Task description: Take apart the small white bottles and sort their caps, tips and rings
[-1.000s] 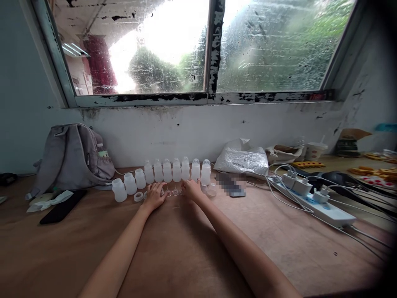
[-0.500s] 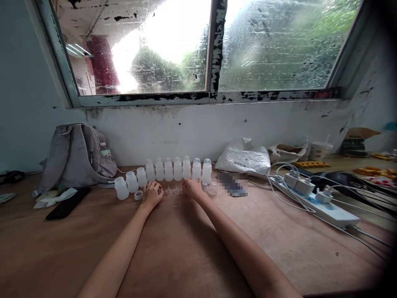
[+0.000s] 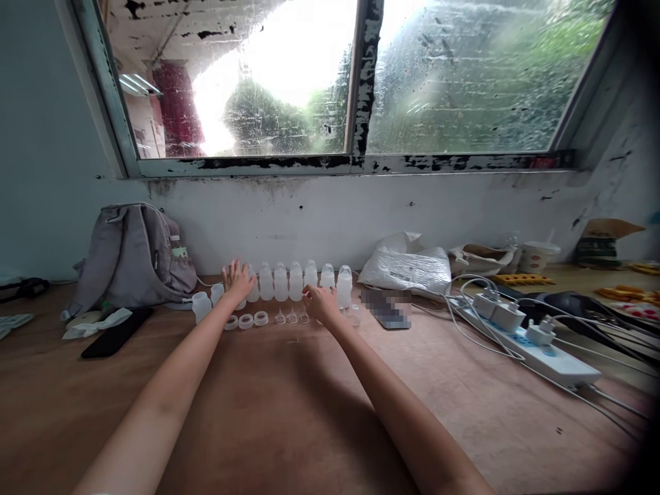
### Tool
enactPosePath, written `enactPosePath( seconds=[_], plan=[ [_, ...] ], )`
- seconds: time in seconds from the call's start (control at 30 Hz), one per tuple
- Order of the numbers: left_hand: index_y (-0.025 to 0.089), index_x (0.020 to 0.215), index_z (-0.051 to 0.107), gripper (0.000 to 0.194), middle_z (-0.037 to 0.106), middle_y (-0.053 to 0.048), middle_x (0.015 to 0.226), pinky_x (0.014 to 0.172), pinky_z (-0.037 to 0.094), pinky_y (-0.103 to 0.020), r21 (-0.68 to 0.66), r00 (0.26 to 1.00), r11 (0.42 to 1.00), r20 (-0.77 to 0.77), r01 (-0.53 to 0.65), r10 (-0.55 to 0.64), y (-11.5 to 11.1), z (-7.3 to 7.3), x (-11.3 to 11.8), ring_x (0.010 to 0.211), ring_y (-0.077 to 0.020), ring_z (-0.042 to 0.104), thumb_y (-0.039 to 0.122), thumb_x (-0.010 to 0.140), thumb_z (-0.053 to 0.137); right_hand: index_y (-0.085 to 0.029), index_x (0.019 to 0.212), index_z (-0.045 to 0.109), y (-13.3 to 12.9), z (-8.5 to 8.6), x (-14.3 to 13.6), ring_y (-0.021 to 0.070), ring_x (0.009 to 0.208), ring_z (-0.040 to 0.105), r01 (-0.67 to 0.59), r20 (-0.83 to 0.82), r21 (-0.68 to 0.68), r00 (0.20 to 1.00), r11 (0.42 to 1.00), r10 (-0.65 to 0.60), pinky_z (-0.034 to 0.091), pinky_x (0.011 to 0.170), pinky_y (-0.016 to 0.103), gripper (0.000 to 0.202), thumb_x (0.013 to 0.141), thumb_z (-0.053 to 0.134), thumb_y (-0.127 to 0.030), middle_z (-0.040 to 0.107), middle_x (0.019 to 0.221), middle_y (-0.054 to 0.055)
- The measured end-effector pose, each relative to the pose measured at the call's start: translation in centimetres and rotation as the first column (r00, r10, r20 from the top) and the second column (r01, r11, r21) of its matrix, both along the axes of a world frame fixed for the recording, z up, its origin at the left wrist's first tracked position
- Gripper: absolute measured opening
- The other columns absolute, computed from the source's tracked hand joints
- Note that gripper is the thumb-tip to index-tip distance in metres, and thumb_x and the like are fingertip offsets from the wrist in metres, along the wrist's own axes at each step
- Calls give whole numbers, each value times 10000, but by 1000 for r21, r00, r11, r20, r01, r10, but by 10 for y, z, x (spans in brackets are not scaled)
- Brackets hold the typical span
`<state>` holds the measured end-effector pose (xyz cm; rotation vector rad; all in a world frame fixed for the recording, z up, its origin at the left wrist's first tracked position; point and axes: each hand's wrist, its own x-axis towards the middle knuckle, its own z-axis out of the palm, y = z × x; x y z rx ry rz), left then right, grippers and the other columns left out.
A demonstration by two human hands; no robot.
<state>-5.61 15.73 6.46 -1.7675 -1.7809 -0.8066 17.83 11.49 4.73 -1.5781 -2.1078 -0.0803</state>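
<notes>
Milky white plastic, packed close

Capped bottles [image 3: 295, 283] stand upright in a row at the far side of the bench [image 3: 247, 405]; open bottles [image 3: 202, 308] stand to their left; white rings [image 3: 260, 323] and clear teats [image 3: 291, 316] lie nearer, in one line. The left hand [image 3: 238, 283] is spread over the left part of the bottles, partly hiding some; whether it touches one I cannot tell; the right hand [image 3: 320, 304] is curled just right of the teats; whether it pinches anything is hidden. Likely trouble, as I judge it: spread fingers could catch a rim and tip a probably light bottle into its close neighbours, toppling several; the left hand drawn back low could scatter the rings; a leftward slip of the right could knock the teats askew.
</notes>
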Motion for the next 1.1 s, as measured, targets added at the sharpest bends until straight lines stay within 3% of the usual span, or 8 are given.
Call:
enactPosePath(
  seconds=[0.17, 0.27, 0.4, 0.5, 0.63, 0.8, 0.9, 1.1],
  plan=[
    [160, 978, 467, 280, 604, -103, 855, 894, 229, -441, -54, 997, 996, 8, 76, -75, -5, 7, -3, 950, -266, 491, 338, 764, 437, -220, 926, 539, -4, 11, -1, 196, 878, 504, -18, -57, 52, 998, 998, 21, 190, 862, 397, 198, 790, 396, -233, 629, 799, 34],
    [181, 980, 447, 270, 587, -91, 901, 886, 258, -399, 80, 986, 986, 70, 144, -150, -22, 13, 3, 948, -247, 490, 362, 781, 424, -225, 905, 548, -7, 19, -2, 181, 846, 521, -43, -131, 80, 990, 996, 53, 242, 838, 360, 188, 786, 402, -232, 631, 784, 23],
    [168, 1057, 382, 323, 529, -93, 994, 881, 302, -356, 268, 919, 914, 169, 305, -357, -54, 15, 18, 935, -204, 490, 383, 817, 372, -213, 912, 546, -13, 29, -8, 132, 744, 548, -161, -338, 72, 924, 984, 176, 359, 691, 242, 196, 790, 393, -229, 624, 794, 22],
    [178, 1075, 365, 324, 499, -80, 1010, 850, 345, -329, 286, 823, 853, 257, 436, -507, -79, 1, 38, 924, -181, 485, 378, 821, 379, -201, 904, 549, -20, 35, -14, 119, 703, 553, -257, -432, 92, 860, 962, 271, 383, 609, 204, 191, 794, 400, -244, 619, 771, 24],
    [198, 1094, 343, 340, 458, -78, 1050, 839, 365, -329, 258, 647, 755, 395, 603, -652, -103, -31, 65, 942, -174, 474, 358, 805, 427, -193, 876, 558, -30, 41, -20, 117, 671, 554, -362, -433, 146, 814, 921, 388, 390, 586, 200, 238, 813, 393, -353, 618, 751, 29],
    [196, 1168, 270, 507, 489, -76, 1000, 775, 407, -345, 236, 453, 716, 636, 656, -625, -109, -56, 89, 900, -193, 507, 379, 758, 504, -198, 843, 585, -41, 43, -25, 106, 634, 551, -452, -340, 115, 818, 884, 463, 378, 569, 192, 332, 802, 388, -462, 630, 754, 20],
    [204, 1190, 294, 558, 488, -86, 1054, 823, 378, -380, 143, 480, 663, 580, 735, -658, -111, -59, 96, 978, -233, 476, 391, 726, 542, -193, 797, 604, -43, 38, -29, 107, 624, 544, -477, -252, 72, 841, 876, 478, 357, 546, 186, 349, 782, 413, -484, 629, 717, 17],
    [201, 1129, 387, 531, 519, -79, 1037, 818, 361, -392, -30, 668, 721, 404, 692, -625, -107, -65, 86, 951, -249, 477, 457, 693, 552, -166, 679, 600, -37, 28, -31, 100, 568, 505, -303, -184, 67, 933, 950, 311, 300, 508, 191, 360, 822, 367, -400, 609, 630, 22]
  ],
)
